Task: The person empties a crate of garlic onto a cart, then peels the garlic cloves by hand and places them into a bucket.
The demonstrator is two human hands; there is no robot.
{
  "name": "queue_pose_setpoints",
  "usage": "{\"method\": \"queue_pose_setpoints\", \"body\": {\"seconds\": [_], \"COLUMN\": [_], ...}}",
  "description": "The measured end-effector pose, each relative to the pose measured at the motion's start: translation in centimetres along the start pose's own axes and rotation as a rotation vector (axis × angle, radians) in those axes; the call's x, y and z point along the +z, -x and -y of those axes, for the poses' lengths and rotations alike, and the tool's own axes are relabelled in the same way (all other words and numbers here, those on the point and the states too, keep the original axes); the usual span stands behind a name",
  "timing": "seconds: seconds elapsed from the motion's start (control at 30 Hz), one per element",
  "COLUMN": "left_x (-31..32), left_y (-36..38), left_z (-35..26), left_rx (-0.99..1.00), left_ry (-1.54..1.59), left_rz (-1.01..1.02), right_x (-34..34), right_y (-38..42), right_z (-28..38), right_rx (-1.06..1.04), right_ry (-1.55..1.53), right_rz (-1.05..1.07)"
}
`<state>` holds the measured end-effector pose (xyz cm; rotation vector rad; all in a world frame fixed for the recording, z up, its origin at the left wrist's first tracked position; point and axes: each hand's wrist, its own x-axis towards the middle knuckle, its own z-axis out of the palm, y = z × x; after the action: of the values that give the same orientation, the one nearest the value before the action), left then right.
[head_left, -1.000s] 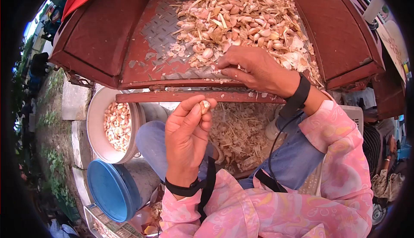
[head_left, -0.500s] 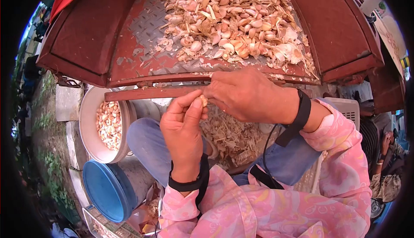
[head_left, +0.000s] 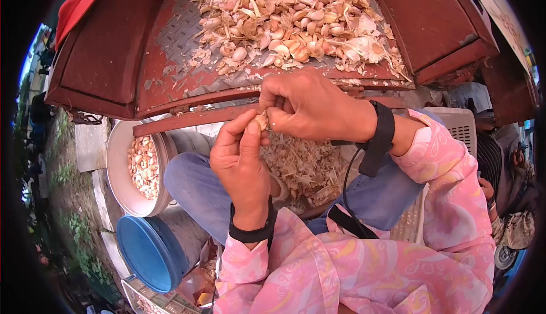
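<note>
Between the thumb and forefinger of my left hand [head_left: 242, 163] is a small garlic clove [head_left: 261, 122]. My right hand [head_left: 310, 106] is closed in a pinch at the clove's near side, its thumb touching or very close to it; the fingertips partly hide what they grip. Both hands are just in front of the red ledge, above my lap. Beyond them a heap of garlic cloves [head_left: 290, 21] with loose dry skins lies on the metal tray bed [head_left: 176, 29].
At left stands a white bucket [head_left: 116, 160] holding several peeled cloves. Below it is a blue-lidded bucket [head_left: 145, 254]. Garlic skins [head_left: 304, 166] fill the space between my knees. Red side panels [head_left: 102, 52] flank the tray. Another person's arm [head_left: 486, 189] shows at right.
My right hand has turned, its fingers now curled more closely at the clove. Both hands sit slightly higher and further left in view, and the whole scene has shifted a little.
</note>
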<state>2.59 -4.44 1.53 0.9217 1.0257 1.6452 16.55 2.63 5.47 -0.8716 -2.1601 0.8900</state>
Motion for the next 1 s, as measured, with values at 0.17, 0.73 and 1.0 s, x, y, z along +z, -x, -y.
{"method": "queue_pose_setpoints", "body": {"seconds": [0.17, 0.73, 1.0], "left_x": [-1.0, -2.7, 2.7], "left_y": [-0.4, -8.6, -12.2], "left_z": [0.0, -2.4, 4.5], "left_rx": [-0.234, 0.342, 0.531], "left_ry": [0.284, -0.992, -1.337], "left_rz": [0.022, 0.227, 0.439], "right_x": [-0.5, -2.8, -4.9], "right_y": [0.3, -2.3, -2.1], "right_z": [-0.4, -6.4, -7.4], "right_rx": [0.105, 0.074, 0.114], "right_ry": [0.034, 0.559, 0.611], "right_rz": [0.034, 0.025, -0.032]}}
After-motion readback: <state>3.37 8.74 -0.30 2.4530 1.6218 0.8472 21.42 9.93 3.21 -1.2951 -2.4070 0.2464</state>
